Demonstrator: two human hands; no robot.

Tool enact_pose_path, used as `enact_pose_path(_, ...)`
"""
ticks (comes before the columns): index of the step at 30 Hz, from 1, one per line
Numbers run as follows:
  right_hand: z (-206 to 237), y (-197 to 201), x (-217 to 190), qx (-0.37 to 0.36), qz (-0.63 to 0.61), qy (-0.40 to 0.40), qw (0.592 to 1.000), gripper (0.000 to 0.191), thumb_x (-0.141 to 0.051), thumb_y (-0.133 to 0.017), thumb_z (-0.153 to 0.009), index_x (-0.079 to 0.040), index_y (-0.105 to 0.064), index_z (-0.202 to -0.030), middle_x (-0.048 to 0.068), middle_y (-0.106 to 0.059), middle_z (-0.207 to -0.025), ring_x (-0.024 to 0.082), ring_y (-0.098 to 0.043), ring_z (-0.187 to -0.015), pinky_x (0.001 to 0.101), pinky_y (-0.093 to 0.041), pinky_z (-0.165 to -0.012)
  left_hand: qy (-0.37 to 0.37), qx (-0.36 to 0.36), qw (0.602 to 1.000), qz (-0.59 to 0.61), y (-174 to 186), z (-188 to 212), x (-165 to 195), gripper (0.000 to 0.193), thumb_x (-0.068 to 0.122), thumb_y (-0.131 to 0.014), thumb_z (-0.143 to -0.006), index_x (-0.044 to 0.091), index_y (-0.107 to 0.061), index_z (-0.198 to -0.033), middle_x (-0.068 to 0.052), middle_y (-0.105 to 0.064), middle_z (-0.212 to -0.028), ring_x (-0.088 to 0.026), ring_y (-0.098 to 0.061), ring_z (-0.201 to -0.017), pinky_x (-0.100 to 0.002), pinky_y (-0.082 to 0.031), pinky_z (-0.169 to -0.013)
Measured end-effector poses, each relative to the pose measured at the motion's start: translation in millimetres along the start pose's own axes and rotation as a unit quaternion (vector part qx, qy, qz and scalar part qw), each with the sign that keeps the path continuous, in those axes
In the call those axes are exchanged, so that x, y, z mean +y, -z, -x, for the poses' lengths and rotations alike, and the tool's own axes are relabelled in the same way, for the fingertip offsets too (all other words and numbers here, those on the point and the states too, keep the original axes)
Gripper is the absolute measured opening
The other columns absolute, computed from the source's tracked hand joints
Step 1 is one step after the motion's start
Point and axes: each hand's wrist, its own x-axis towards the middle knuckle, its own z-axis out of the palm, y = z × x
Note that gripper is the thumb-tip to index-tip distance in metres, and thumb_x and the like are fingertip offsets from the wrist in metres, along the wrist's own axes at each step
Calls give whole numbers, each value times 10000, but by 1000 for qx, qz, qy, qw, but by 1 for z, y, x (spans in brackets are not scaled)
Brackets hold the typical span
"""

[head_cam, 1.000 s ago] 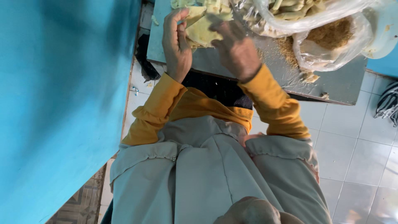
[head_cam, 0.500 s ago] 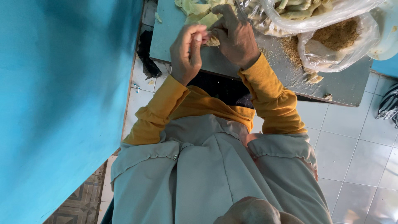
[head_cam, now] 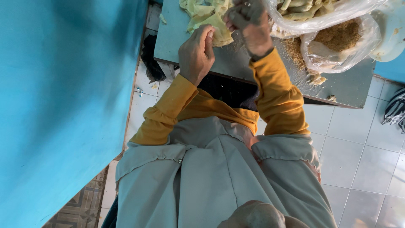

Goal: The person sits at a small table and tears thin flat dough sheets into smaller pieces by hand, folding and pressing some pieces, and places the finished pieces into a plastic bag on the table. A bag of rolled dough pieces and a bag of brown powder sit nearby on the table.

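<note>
**Two hands fold a pale yellow wrapper at the table edge**

A blue wall (head_cam: 63, 105) fills the left of the view. Next to it, the left hand (head_cam: 195, 54) is curled, its fingertips pinching the near edge of a thin yellow wrapper sheet (head_cam: 220, 33) that lies on the grey table (head_cam: 236, 63), close to its front edge. More sheets are heaped just behind it (head_cam: 201, 9). The right hand (head_cam: 253, 26) is closed in a loose fist above the sheet's far side; whether it grips anything I cannot tell. Further right lie a clear bag of finished rolls (head_cam: 312, 12) and a bag of brown crumbs (head_cam: 337, 40), with crumbs spilled on the table.

To fold well, it seems best to keep the sheet flat on the table, pinch lightly so it does not tear, and bring both edges in evenly.

Half a second ago the hands were pressed together over the piece; now they have drawn apart, the right one lifted toward the bags.
</note>
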Motion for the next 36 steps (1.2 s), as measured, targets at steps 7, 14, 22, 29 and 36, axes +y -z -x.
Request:
enact_pose_path(7, 6, -18, -13, -79, 357, 180, 913, 232, 81, -675, -1048, 52, -559, -1247, 192, -753, -1042, 233, -771, -885, 303, -661, -765, -1, -6, 1000, -15, -5, 5, -6, 87, 54, -588, -1061, 86, -586, -1142, -82, -714, -986, -290, -716, -807, -386, -564, -672)
enact_pose_path(14, -6, -21, -5, -42, 306, 43, 950, 289, 17, -711, -1032, 0, -566, -1282, 115, -743, -932, 207, -745, -761, 286, -628, -632, -38, -6, 998, -50, -10, 6, -15, 102, 54, -611, -1053, 78, -606, -1151, -82, -741, -969, -220, -743, -772, -321, -587, -642)
enact_pose_path(22, -23, 12, -19, 81, -135, -67, 985, 206, -52, -673, -915, -14, -637, -1114, 83, -705, -915, 206, -758, -786, 317, -669, -697, -39, 14, 997, -70, -1, 0, -1, 86, 80, -610, -1043, 77, -615, -1129, -89, -733, -995, -276, -731, -849, -362, -591, -709)
enact_pose_path(29, -4, 47, -50, 13, -31, -36, 999, 154, 49, -694, -1027, 22, -587, -920, 90, -608, -792, 162, -537, -596, 253, -455, -544, -11, -11, 998, -64, 2, -7, 6, 108, 77, -629, -1036, 99, -620, -1142, -57, -708, -989, -276, -716, -871, -370, -576, -707)
enact_pose_path(36, 53, 56, -85, 56, 88, 69, 992, 264, 114, -686, -1036, 3, -592, -1256, 126, -674, -967, 160, -581, -696, 265, -489, -598, -26, -13, 999, -38, 4, -3, 7, 173, 48, -645, -1021, 88, -609, -1185, -55, -700, -1064, -267, -707, -910, -357, -584, -757)
